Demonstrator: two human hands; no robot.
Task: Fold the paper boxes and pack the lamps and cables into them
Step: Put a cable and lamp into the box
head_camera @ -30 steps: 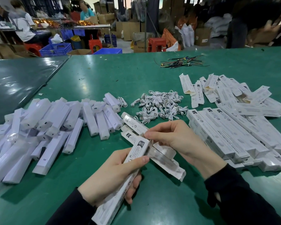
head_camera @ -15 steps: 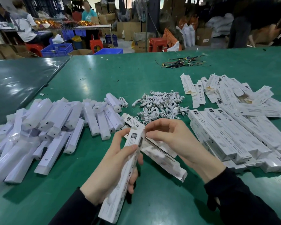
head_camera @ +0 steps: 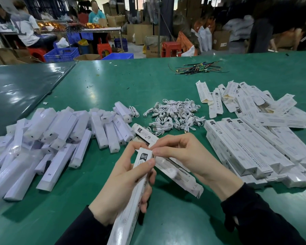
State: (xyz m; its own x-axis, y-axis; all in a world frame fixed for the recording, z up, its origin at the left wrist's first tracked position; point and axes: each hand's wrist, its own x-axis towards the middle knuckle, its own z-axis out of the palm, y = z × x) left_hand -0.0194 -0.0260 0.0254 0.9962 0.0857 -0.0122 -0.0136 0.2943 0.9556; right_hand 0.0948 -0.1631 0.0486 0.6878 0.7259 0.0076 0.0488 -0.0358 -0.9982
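Observation:
My left hand grips a long white paper box that points up and away from me. My right hand pinches the flap at the box's top end. A heap of white lamps in clear wrap lies on the left of the green table. White coiled cables are piled in the middle. Flat, unfolded boxes lie at the right rear, and a stack of closed boxes sits to the right of my hands.
Two more boxes lie on the table under my hands. A bundle of coloured wires rests at the far side. Beyond the table are people seated at benches, blue crates, red stools and cardboard cartons.
My left hand has raised the box more upright and nearer the middle. My right hand has moved from the box's side to its top flap.

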